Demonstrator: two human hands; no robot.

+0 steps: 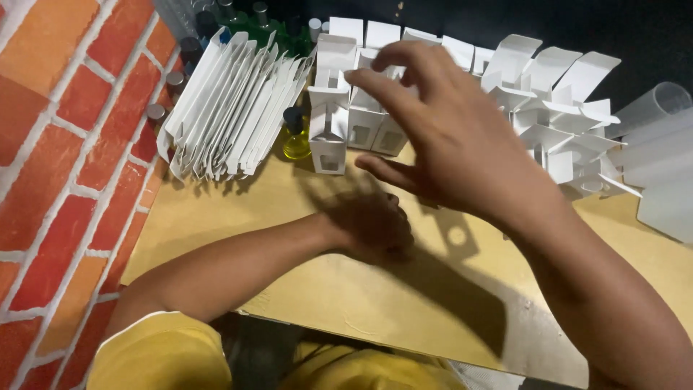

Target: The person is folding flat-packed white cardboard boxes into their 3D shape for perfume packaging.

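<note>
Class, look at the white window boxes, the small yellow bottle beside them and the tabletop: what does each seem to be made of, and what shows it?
White window boxes: thin matt card, judging by sharp folds, open flaps and cut-out windows. Small yellow bottle: clear glass or plastic, cannot tell which; see-through and glossy, with a dark cap. Tabletop: smooth pale yellow board, probably laminate or painted wood. The right hand reaches over the boxes.

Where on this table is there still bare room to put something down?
The near half of the yellow table, between the left hand and the front edge, is bare. The back is crowded: flat cartons, upright white boxes, folded boxes, bottles.
</note>
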